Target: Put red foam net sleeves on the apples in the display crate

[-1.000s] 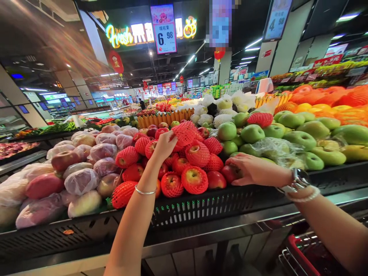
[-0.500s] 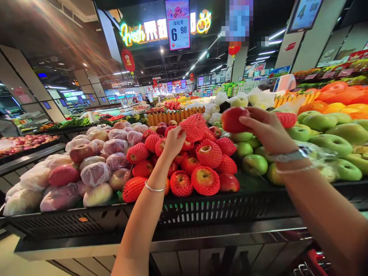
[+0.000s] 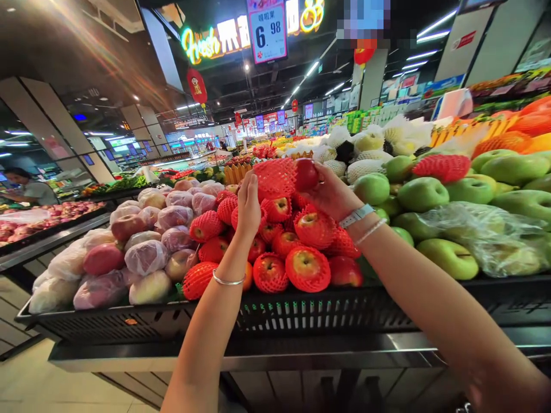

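Above a heap of red apples (image 3: 307,268) in red foam nets, both my hands are raised. My left hand (image 3: 248,205) is closed on an empty red foam net (image 3: 274,178), held up at its left edge. My right hand (image 3: 330,194) is wrapped round a bare red apple (image 3: 306,174), pressed against the net's right side. The apple's lower part is hidden by my fingers. A bangle sits on my left wrist, and a watch and a bracelet on my right wrist.
The apples lie in a black slatted crate (image 3: 301,312) on a metal stand. Plastic-wrapped pinkish fruit (image 3: 146,257) is piled on the left, green apples (image 3: 447,258) and a plastic bag (image 3: 482,229) on the right. A price sign (image 3: 267,31) hangs above. A person (image 3: 26,186) stands far left.
My right hand picked a bare red apple from the front of the pile, lifted it and brought it left against the net. My left hand stayed up, holding the net.
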Demonstrator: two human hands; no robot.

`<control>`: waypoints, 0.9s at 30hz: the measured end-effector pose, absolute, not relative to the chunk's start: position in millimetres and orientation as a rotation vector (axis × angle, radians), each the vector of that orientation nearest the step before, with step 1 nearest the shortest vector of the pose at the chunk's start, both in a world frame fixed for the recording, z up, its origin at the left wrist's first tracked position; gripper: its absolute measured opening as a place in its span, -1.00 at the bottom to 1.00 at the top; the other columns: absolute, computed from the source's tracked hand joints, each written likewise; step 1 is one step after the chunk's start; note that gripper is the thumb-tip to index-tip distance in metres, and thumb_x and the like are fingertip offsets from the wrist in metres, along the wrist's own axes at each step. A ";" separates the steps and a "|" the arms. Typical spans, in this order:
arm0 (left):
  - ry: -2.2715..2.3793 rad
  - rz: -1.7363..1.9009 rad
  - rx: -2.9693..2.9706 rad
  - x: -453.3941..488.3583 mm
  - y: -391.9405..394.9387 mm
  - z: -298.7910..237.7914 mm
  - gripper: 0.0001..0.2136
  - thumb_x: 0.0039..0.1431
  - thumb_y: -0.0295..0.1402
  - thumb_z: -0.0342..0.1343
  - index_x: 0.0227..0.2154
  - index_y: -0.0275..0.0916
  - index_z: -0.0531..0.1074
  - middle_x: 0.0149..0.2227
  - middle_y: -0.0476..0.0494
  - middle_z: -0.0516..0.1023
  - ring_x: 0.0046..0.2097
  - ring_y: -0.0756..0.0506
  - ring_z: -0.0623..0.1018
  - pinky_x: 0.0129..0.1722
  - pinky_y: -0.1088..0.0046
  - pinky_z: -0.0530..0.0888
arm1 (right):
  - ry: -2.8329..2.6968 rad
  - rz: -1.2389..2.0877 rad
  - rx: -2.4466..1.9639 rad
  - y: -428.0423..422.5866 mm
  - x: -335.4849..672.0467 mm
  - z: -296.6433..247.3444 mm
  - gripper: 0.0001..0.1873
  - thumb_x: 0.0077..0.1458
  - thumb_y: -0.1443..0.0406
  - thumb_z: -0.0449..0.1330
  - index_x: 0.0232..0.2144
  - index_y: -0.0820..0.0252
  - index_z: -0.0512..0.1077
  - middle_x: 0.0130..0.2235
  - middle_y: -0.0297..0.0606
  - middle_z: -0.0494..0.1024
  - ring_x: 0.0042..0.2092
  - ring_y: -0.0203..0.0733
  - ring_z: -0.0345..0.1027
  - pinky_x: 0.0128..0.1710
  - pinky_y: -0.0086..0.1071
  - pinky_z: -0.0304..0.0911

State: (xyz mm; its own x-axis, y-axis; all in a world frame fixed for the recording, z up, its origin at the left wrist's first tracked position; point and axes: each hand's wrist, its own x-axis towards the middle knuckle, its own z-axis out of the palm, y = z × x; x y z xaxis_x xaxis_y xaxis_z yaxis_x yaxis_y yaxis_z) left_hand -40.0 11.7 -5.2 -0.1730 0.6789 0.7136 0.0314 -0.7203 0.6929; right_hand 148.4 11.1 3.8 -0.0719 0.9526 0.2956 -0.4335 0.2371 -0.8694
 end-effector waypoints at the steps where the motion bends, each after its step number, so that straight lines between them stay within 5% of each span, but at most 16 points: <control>1: 0.818 2.005 1.693 -38.4 9.5 -4.0 -0.67 0.21 0.03 0.02 -0.21 -0.11 0.45 -0.02 -0.07 0.47 0.20 -0.08 0.34 0.21 0.43 0.25 | -1.092 1.303 -0.612 7.2 146.4 4.6 -0.73 0.09 0.10 0.19 -0.22 0.11 0.36 -0.25 -0.28 0.53 -0.19 -0.25 0.47 -0.17 -0.36 0.51; 6: 0.830 2.122 1.921 -33.6 -1.4 1.6 -0.58 0.20 0.12 -0.02 -0.41 -0.15 0.42 -0.28 -0.09 0.43 -0.09 -0.10 0.42 0.09 0.32 0.34 | -1.124 1.379 -0.587 -10.0 138.0 14.0 -0.84 0.19 0.20 0.13 -0.21 0.11 0.38 -0.13 -0.28 0.54 -0.16 -0.24 0.47 -0.13 -0.27 0.53; 12: 0.891 2.381 2.050 -36.7 -9.7 2.4 -0.66 0.26 -0.01 -0.01 -0.43 -0.15 0.43 0.08 -0.11 0.37 0.23 -0.13 0.26 0.33 0.23 0.10 | -1.212 1.447 -0.555 -15.5 137.3 11.6 -0.79 0.29 0.20 0.01 -0.10 0.07 0.36 -0.07 -0.28 0.54 -0.11 -0.25 0.47 -0.12 -0.27 0.53; 17: 0.624 2.307 2.035 -30.3 -17.6 4.1 -0.77 0.33 -0.06 -0.09 -0.20 -0.07 0.31 0.10 -0.08 0.44 0.16 -0.06 0.44 0.25 0.27 0.28 | -1.251 1.568 -0.503 -21.3 129.6 7.8 -0.80 0.30 0.24 0.00 -0.11 0.11 0.35 -0.14 -0.27 0.55 -0.14 -0.26 0.49 -0.09 -0.23 0.52; 21: 0.584 2.269 2.137 -28.6 -12.4 1.0 -0.64 0.36 0.00 -0.25 0.08 0.01 0.20 0.15 -0.09 0.39 0.11 -0.07 0.49 0.14 0.29 0.38 | -1.207 1.646 -0.523 -26.6 124.5 7.2 -0.79 0.33 0.23 -0.03 -0.15 0.14 0.37 -0.13 -0.24 0.55 -0.20 -0.28 0.48 -0.15 -0.32 0.54; 27: 0.676 2.078 2.638 -33.3 -12.5 -1.8 -0.62 0.41 -0.14 -0.28 -0.02 -0.09 0.41 -0.03 -0.09 0.55 0.04 -0.05 0.49 0.09 0.33 0.39 | -1.160 1.741 -0.485 -23.4 121.9 0.4 -0.78 0.32 0.30 -0.02 -0.20 0.12 0.43 -0.14 -0.30 0.58 -0.19 -0.30 0.49 -0.24 -0.42 0.53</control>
